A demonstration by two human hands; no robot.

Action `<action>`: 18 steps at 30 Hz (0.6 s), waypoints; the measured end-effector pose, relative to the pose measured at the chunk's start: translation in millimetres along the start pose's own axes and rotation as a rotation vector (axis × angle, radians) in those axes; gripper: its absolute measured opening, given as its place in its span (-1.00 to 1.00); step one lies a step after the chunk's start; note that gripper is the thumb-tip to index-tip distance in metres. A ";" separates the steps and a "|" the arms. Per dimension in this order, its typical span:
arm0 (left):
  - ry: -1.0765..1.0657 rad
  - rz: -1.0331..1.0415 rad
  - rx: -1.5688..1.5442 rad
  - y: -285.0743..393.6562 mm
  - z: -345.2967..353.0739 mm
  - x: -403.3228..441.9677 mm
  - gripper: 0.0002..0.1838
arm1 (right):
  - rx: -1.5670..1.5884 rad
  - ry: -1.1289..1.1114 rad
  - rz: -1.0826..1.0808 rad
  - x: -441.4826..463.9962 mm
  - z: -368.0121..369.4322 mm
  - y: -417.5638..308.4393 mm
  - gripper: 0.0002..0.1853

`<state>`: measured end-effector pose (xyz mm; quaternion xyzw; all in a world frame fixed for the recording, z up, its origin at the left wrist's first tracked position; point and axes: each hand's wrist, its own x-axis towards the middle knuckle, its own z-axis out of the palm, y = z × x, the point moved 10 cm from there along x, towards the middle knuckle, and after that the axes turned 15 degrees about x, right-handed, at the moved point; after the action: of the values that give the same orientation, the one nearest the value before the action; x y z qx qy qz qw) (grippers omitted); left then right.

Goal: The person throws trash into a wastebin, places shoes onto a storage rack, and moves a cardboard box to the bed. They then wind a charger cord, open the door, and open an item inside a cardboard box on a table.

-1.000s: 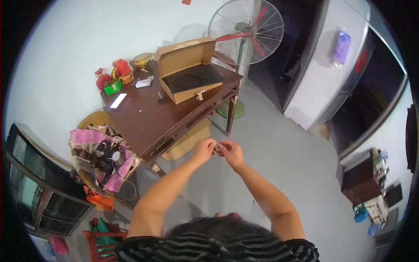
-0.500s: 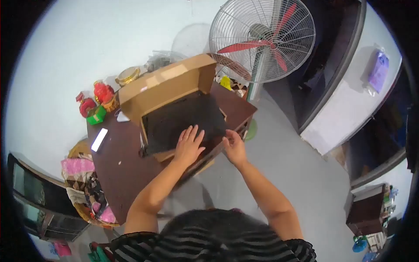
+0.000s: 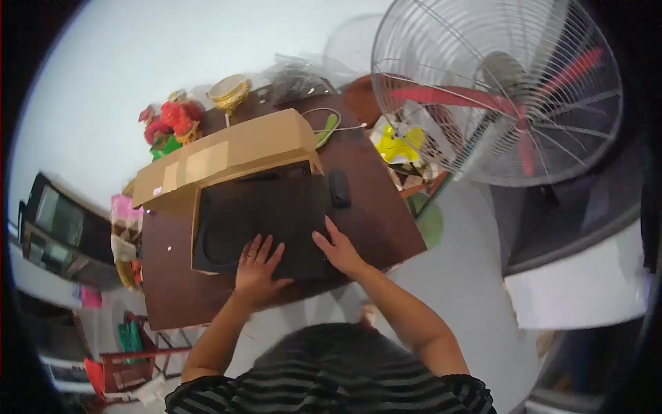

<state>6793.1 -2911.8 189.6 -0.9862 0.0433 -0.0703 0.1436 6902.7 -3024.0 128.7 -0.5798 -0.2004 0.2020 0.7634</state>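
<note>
A flat black panel (image 3: 276, 207) lies in the open cardboard box (image 3: 227, 162), partly over its front and right sides. My left hand (image 3: 256, 272) rests on the panel's front part, palm down with the fingers spread. At the panel's right edge is my right hand (image 3: 339, 252), its thumb and fingers apart; I cannot tell how firmly it touches. A thin dark cord-like curve (image 3: 210, 248) shows at the left of the panel. Just right of the box lies a small black oblong object (image 3: 338, 188).
The brown table (image 3: 379, 228) carries red figurines (image 3: 179, 119), a gold stand (image 3: 229, 93) and clear plastic bags (image 3: 296, 79) along the wall. A large caged fan (image 3: 510, 103) with red blades stands at the right. A yellow packet (image 3: 400, 143) sits beside the table's right edge.
The view has turned and shifted. The box now sits further left, with the black oblong object showing to its right. Both hands stay at the panel, the left now near its front edge.
</note>
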 end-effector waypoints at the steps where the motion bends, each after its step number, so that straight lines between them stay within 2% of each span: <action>1: -0.008 -0.006 0.005 -2.9 2.8 3.3 -0.16 | -0.060 -0.039 0.124 4.0 -2.1 -19.2 -0.44; 4: -0.032 -0.010 0.019 -14.4 6.5 13.7 -0.13 | -0.348 -0.140 0.090 48.7 -31.5 1.5 -0.47; 7: -0.075 -0.013 0.025 -16.9 4.2 16.5 -0.11 | -0.860 0.223 -0.416 62.4 -62.8 -34.8 -0.42; 11: -0.090 -0.036 0.009 -14.6 -8.3 16.7 -0.08 | -1.080 0.172 -0.126 92.5 -63.3 -15.9 -0.27; 15: -0.055 -0.083 -0.074 -18.1 -25.6 14.3 -0.18 | -1.169 0.092 -0.062 107.0 -64.2 6.5 -0.28; 18: 0.018 -0.073 -0.094 -20.6 -38.3 9.7 -0.21 | -1.157 0.118 -0.051 105.1 -70.7 6.5 -0.27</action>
<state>6798.2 -2903.7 233.1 -0.9921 0.0119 -0.0824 0.0940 7028.5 -3022.4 112.5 -0.9080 -0.2491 0.0083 0.3368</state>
